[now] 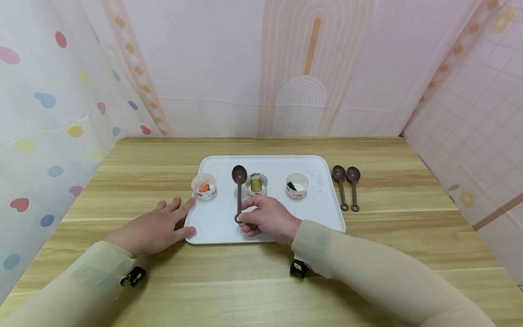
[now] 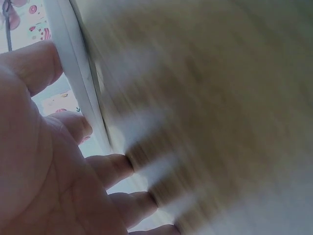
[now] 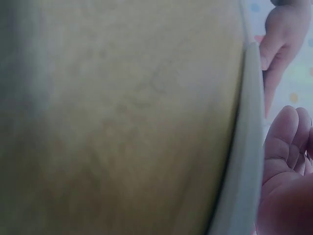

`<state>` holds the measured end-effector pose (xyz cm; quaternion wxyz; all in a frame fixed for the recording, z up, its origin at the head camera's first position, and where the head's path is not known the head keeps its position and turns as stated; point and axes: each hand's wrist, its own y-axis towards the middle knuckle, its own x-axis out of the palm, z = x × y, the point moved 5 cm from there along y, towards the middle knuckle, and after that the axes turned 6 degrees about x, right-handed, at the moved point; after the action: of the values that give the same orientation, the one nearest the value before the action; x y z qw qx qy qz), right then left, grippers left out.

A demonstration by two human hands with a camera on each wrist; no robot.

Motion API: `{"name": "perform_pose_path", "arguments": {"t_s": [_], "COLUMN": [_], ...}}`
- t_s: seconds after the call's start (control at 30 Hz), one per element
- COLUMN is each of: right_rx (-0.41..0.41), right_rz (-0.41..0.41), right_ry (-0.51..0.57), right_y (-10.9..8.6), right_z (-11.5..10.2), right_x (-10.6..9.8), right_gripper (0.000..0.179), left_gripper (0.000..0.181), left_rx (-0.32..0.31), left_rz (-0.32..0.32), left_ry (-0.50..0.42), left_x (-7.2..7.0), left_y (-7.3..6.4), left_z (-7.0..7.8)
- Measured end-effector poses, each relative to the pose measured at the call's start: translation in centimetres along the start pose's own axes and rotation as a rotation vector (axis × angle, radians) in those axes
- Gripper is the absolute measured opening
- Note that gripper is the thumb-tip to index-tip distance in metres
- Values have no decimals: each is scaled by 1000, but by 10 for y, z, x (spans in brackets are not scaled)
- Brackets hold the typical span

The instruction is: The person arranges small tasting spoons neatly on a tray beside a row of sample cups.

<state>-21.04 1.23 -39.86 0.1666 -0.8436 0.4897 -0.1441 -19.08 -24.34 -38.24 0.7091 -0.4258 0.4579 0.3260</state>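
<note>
In the head view my right hand (image 1: 269, 219) pinches the lower handle of a brown spoon (image 1: 239, 190) over the white tray (image 1: 220, 227). The spoon's bowl points away from me, left of the middle paper cup (image 1: 263, 190), which holds a greenish piece of food (image 1: 256, 184). My left hand (image 1: 153, 228) lies with fingers spread at the tray's left edge, thumb and index fingertips right at the rim; the left wrist view shows its fingers (image 2: 110, 169) extended. Nearest to it is the left paper cup (image 1: 207, 194) with an orange piece (image 1: 204, 187) inside.
A third paper cup (image 1: 297, 193) with a black piece (image 1: 291, 185) stands on the tray's right half. Two more brown spoons (image 1: 342, 187) lie side by side on the wooden table (image 1: 392, 181), right of the tray. Patterned curtains (image 1: 220, 68) hang behind and at both sides.
</note>
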Motion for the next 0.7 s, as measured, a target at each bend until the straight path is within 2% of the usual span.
{"name": "perform_pose_path", "arguments": {"t_s": [0.17,0.37,0.7], "right_rx": [24,63,118], "right_rz": [-8,-11,-27], "right_ry": [-4,48,62], "right_y": [8,18,25], "right_z": [1,0,4], "right_x": [9,18,22], "right_gripper": [21,18,22], "left_gripper": [90,91,90], "left_rx": [0,1,9], "left_rz": [0,11,15], "left_ry": [13,17,27], "left_x": [0,1,1], "left_y": [0,2,2], "left_z": [-1,-2,-2]}}
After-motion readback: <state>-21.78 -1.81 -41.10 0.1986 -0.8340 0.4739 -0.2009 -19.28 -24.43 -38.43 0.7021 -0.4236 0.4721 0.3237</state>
